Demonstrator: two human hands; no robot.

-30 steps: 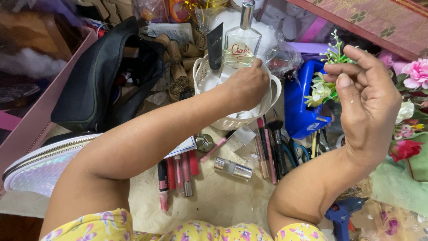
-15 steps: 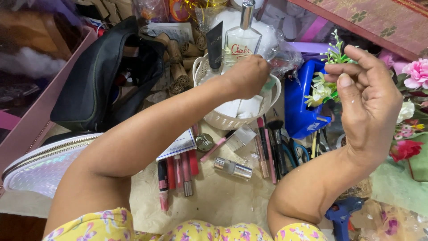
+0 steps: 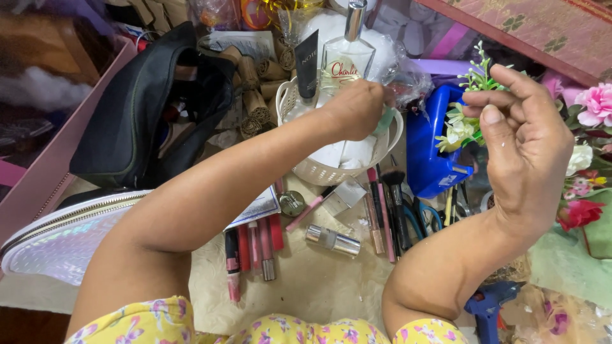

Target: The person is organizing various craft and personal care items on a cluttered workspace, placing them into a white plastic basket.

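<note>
Since the left hand (image 3: 357,108) reaches right across the pile into the white basket (image 3: 331,169), the forearm is the biggest risk here: it hangs over the row of lipsticks (image 3: 252,248) and the little silver tube (image 3: 333,240), so I'd guess a careless pull back could sweep them around. The fingers of that hand are curled tight around something pale green, which looks like a bit of plastic or cloth, but I can't tell what it is.

The tall glass perfume bottle (image 3: 346,60) stands upright in the basket, just behind the knuckles. That's what I'd worry about most, since a bump could tip it over. A dark tube (image 3: 308,67) stands next to it, and some white stuff fills the bottom of the basket.

The right hand (image 3: 523,137) is held up off to the side, its fingers loosely bent and pinching a small sprig of fake flowers (image 3: 462,124). The grip looks light, so the sprig could slip.

Containers, biggest first: the black bag (image 3: 137,121) lies open, contents too dark to make out. The shiny zip pouch (image 3: 57,236) looks closed. The blue holder (image 3: 430,156) sits beside the basket, and I can't see inside it. Brushes and pencils (image 3: 386,210) lie loose in front.
</note>
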